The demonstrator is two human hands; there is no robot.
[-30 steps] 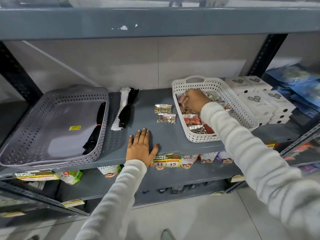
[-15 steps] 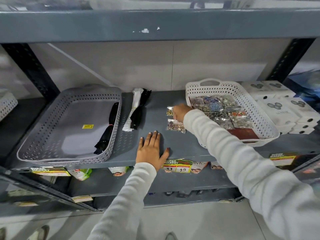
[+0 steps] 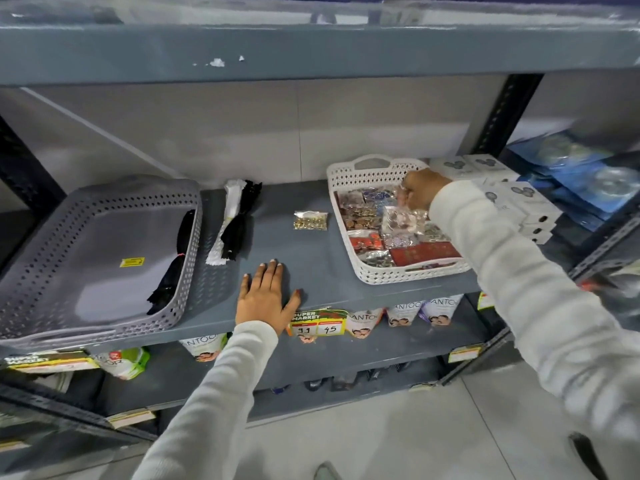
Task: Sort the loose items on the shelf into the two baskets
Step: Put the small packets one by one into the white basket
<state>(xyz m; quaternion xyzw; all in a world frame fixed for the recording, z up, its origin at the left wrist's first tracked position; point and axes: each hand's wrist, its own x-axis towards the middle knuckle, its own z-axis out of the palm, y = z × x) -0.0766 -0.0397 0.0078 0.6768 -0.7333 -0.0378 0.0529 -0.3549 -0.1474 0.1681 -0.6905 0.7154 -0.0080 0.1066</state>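
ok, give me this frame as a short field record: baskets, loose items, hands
grey perforated plastic basket: left on the shelf, holds one black bundle
white lattice plastic basket: right, holds many small clear packets
loose on grey metal shelf: clear packet of gold pieces; white and black bundles beside the grey basket
left hand: flat on shelf, palm down, empty
right hand: over the white basket, fingers closed on a clear packet
white boxes: stacked right of the white basket
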